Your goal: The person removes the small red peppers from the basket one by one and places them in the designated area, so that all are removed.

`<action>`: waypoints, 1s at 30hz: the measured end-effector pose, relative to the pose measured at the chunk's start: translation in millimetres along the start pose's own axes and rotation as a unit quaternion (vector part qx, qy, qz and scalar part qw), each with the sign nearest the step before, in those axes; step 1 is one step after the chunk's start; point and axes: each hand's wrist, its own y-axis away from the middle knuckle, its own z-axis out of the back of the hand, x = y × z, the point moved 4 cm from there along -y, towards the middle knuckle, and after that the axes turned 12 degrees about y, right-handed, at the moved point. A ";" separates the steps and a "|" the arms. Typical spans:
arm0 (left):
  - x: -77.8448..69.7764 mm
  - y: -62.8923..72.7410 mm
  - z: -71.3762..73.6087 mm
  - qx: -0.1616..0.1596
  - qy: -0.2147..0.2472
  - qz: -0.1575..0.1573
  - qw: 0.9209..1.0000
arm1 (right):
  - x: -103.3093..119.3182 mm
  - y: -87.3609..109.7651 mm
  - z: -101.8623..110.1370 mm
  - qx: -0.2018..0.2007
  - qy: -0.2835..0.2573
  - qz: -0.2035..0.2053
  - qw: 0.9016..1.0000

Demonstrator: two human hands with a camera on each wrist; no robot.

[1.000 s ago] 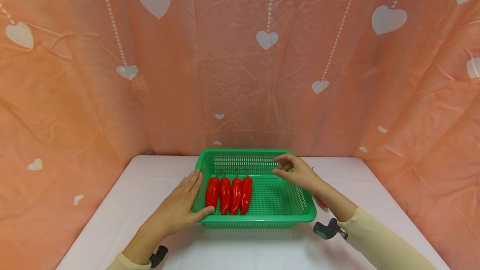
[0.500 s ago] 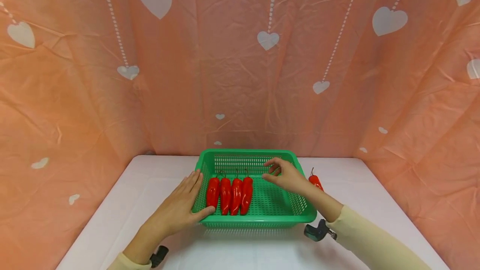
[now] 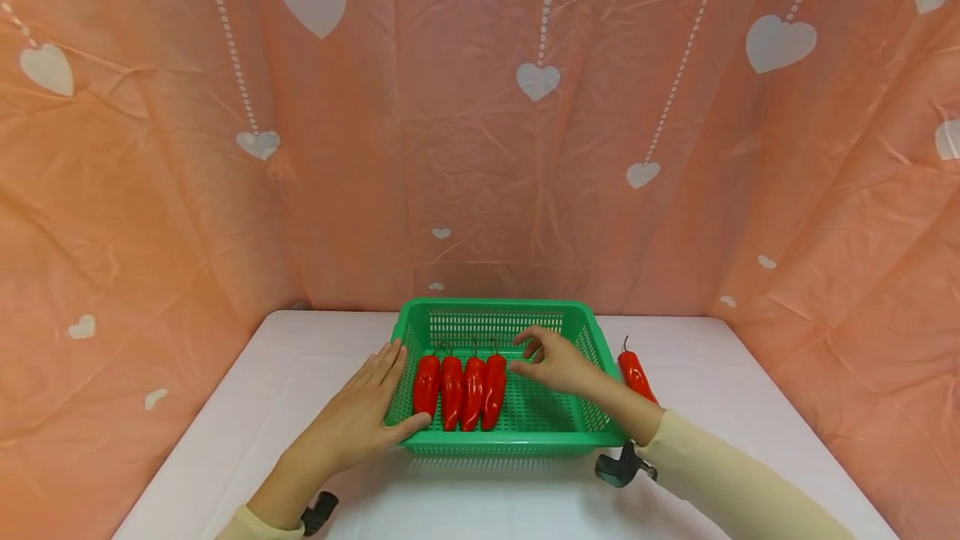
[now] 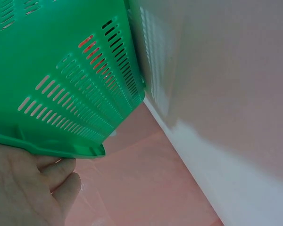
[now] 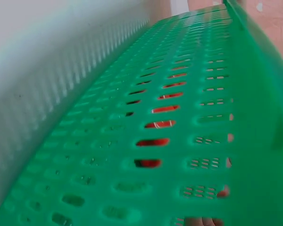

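Several red chili peppers (image 3: 459, 392) lie side by side, stems pointing away, in the left half of a green plastic basket (image 3: 510, 438). My left hand (image 3: 360, 411) rests on the basket's left rim, fingers straight and thumb over the near corner. In the left wrist view the fingers (image 4: 66, 181) lie just outside the rim. Over the basket's right half hovers my right hand (image 3: 558, 365), fingers loosely bent and holding nothing, fingertips near the rightmost pepper. The right wrist view shows the basket's slotted wall (image 5: 179, 141), with red through its slots, and mostly hides that hand.
One more red chili pepper (image 3: 636, 373) lies on the white table (image 3: 690, 357) just right of the basket, partly behind my right forearm. A pink curtain with white hearts (image 3: 480, 215) hangs behind the table and along both sides.
My right hand has moved left and slightly nearer across the basket, toward the peppers. Its forearm now uncovers more of the pepper outside. The left hand stays on the rim.
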 end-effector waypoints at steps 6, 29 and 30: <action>-0.7 -0.9 -0.9 0.000 -0.001 -0.001 1.000 | 2.3 -2.2 -8.8 0.012 0.005 -0.008 1.000; 0.3 -0.6 0.4 0.008 0.009 0.013 1.000 | -4.2 -6.7 -41.3 0.061 -0.004 -0.044 0.997; 0.2 -0.5 0.4 0.008 0.009 0.013 1.000 | -4.1 -6.7 -42.2 0.063 -0.004 -0.044 0.997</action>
